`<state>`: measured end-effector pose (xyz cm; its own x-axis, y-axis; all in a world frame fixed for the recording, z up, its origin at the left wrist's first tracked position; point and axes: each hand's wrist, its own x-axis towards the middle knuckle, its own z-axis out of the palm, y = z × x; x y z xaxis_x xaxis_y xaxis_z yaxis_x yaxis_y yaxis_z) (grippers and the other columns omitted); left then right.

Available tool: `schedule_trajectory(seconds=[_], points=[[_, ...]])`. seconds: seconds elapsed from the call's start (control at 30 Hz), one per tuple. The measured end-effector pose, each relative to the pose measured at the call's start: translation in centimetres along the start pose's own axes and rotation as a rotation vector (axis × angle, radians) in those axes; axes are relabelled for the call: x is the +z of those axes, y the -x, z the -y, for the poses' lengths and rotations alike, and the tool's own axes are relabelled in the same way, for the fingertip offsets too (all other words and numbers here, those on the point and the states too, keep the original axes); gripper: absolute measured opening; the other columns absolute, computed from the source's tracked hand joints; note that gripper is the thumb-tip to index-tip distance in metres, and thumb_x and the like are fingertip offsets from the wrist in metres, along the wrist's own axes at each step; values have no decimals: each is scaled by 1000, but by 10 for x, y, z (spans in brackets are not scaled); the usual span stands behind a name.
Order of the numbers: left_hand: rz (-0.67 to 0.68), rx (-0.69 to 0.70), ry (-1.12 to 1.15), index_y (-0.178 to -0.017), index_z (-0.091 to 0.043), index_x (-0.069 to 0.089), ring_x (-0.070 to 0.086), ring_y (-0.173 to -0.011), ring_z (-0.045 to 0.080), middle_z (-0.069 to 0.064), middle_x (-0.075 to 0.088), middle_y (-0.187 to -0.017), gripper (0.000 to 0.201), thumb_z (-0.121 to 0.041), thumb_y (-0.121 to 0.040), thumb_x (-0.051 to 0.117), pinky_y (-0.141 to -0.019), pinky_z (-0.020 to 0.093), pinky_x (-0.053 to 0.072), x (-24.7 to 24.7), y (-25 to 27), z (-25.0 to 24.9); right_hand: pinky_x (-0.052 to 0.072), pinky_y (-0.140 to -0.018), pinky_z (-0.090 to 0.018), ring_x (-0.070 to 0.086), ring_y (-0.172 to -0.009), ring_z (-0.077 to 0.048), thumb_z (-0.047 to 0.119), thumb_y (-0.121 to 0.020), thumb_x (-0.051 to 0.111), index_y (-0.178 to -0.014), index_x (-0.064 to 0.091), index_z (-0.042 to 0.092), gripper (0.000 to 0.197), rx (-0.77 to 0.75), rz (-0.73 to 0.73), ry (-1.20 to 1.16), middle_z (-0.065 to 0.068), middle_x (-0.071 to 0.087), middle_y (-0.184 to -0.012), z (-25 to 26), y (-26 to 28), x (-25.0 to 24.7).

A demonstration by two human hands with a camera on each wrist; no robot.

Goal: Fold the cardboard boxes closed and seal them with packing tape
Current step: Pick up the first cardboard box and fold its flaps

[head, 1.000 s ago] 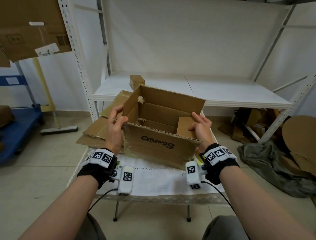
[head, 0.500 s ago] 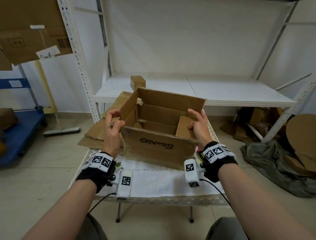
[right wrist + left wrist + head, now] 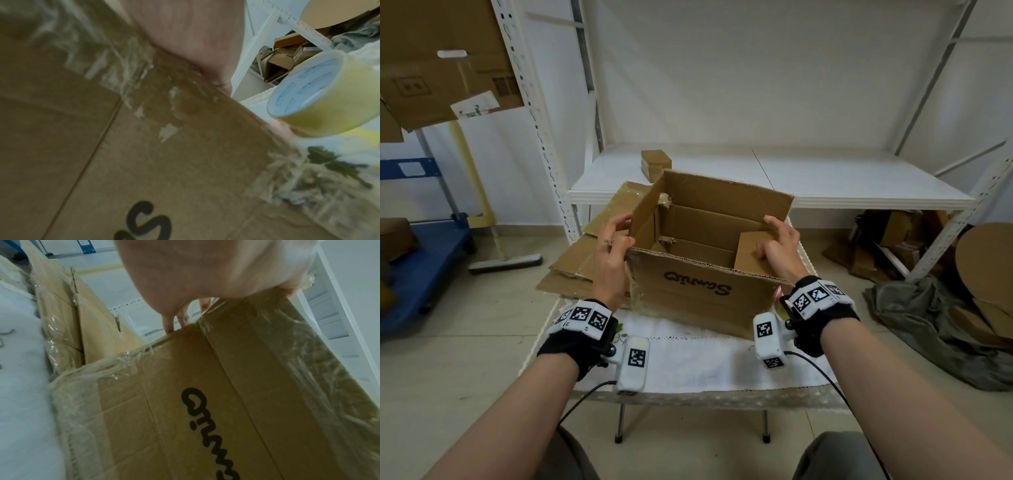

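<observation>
An open cardboard box (image 3: 698, 291) sits on the white-clothed tabletop (image 3: 688, 363) between the two hands. The left hand (image 3: 611, 255) curls its fingers round the box's left side flap (image 3: 645, 212), which stands upright. The right hand (image 3: 779, 250) pinches the right side flap (image 3: 748, 253), tipped inward. A roll of tape (image 3: 320, 97) lies on the tabletop just beside the right wrist, by the box's corner.

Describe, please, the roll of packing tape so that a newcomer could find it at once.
Start at the small table with the white cloth and the open cardboard box on it. The tape roll lies on the cloth by the box's near right corner, beside the right hand. It is the only round, yellowish, translucent thing among flat brown cardboard.
</observation>
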<state>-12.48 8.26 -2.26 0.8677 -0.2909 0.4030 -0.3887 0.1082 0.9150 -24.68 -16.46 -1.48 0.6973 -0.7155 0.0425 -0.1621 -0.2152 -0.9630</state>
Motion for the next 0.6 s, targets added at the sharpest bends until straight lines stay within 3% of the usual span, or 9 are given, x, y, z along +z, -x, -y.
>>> schedule_trajectory(seconds=[0.07,0.1,0.2,0.27,0.4,0.47,0.5,0.57,0.6], points=[[-6,-10,-4,-111,-37,64,55,-116,21,-3,61,-120,37,-43,-80,45,-101,60,43,-2,-4,3,38,-75,-14,36,-123,-15,-7,-86,50,-149,43,23,70,3,-1,8,-2,19,-155,-1,-1,2],[-11,-12,1,-106,-36,66,56,-115,21,-1,63,-118,33,-43,-81,46,-102,61,43,-2,-5,4,40,-77,-15,37,-124,-16,-6,-86,50,-149,43,24,70,6,-7,6,0,18,-156,-1,0,3],[10,11,-24,-83,-19,74,62,-107,22,2,71,-103,37,-42,-84,45,-102,61,41,-4,-6,7,39,-100,-27,34,-138,-22,1,-92,52,-150,41,26,65,4,6,28,1,14,-160,-2,0,3],[53,31,-52,-74,-5,73,64,-105,22,2,75,-98,49,-43,-85,44,-105,59,40,-6,-5,9,31,-103,-25,29,-144,-21,6,-95,52,-152,39,26,62,-1,33,67,0,11,-161,-3,-2,1],[123,8,-127,-83,-7,74,63,-108,18,-2,74,-105,60,-56,-88,41,-106,54,39,-11,-11,8,30,-98,-16,28,-143,-19,4,-97,52,-152,40,25,60,-4,43,42,1,12,-161,-9,-7,-1],[126,-60,-121,-96,-9,72,61,-103,18,0,71,-108,72,-72,-87,40,-96,43,41,-7,-14,2,40,-83,-2,35,-130,-14,0,-96,52,-148,45,22,57,29,26,-79,4,21,-153,-11,-5,-1],[120,-93,-107,-102,-8,69,58,-98,15,1,68,-108,75,-76,-87,40,-88,34,41,-4,-16,-4,44,-75,-2,39,-125,-13,4,-97,55,-145,49,22,52,37,24,-158,4,28,-147,-13,-5,1],[118,-120,-126,-106,-13,62,51,-87,3,-5,59,-100,59,-64,-92,38,-75,18,37,1,-21,-10,54,-83,-22,52,-124,-19,38,-91,69,-134,59,30,45,175,2,-348,6,47,-142,-13,-6,3],[124,-97,-182,-102,-17,59,50,-83,0,-9,56,-94,45,-56,-96,38,-69,12,36,3,-24,-10,55,-85,-33,56,-124,-24,55,-80,74,-129,63,32,55,252,21,-409,4,55,-139,-21,-13,1]])
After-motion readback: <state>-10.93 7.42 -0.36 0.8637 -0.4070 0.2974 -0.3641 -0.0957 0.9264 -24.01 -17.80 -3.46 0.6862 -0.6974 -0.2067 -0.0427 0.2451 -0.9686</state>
